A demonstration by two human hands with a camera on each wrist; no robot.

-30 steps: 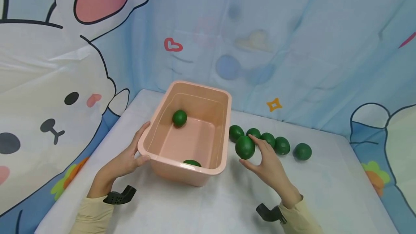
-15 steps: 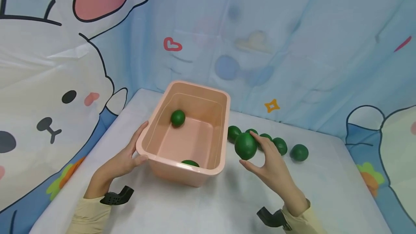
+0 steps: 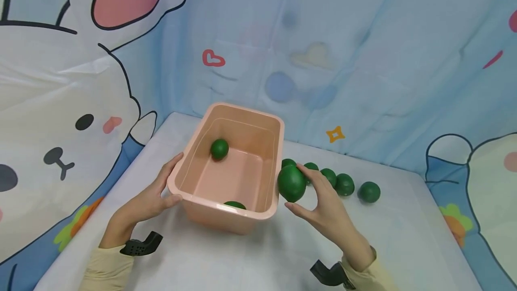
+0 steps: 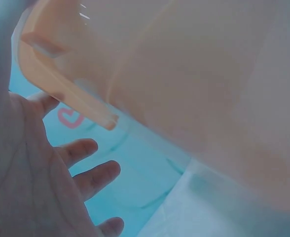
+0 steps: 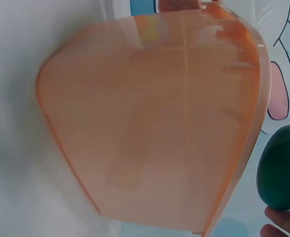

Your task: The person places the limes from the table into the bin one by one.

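My right hand (image 3: 321,205) grips a dark green ball (image 3: 291,183) between thumb and fingers, just off the table and close against the right wall of a pink plastic tub (image 3: 242,110). In the right wrist view that ball (image 5: 280,168) sits beside the tub (image 5: 150,123). Two more green balls lie inside the tub, one at the far left (image 3: 219,149) and one by the near wall (image 3: 235,204). My left hand (image 3: 147,201) rests against the tub's near left corner, thumb by the rim. The left wrist view shows its fingers (image 4: 88,175) straight and spread beside the tub (image 4: 194,89).
Several green balls (image 3: 344,184) lie in a row on the white table (image 3: 258,259) right of the tub, the last one (image 3: 369,191) farthest right. A cartoon-printed cloth backdrop (image 3: 323,57) walls in the table at the back and left.
My right hand has carried the green ball to the left, from beside the row of balls up to the tub's right rim. The left hand has stayed on the tub's corner.
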